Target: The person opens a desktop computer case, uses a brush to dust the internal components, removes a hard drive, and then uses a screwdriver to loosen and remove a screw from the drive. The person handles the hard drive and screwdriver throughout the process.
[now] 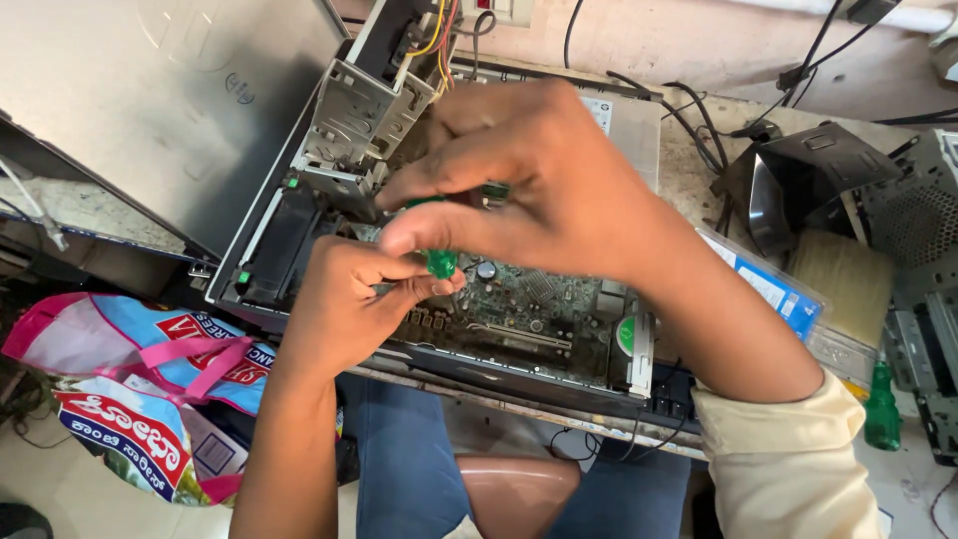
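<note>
Both hands meet above the open computer case on the table. Left hand pinches a green-handled screwdriver; right hand curls its fingertips on the same tool. Motherboard lies directly beneath.

Left hand and right hand meet, fingers pinched together.

A computer repair workshop: opened desktop case, loose metal chassis parts, tangled cables.
</note>
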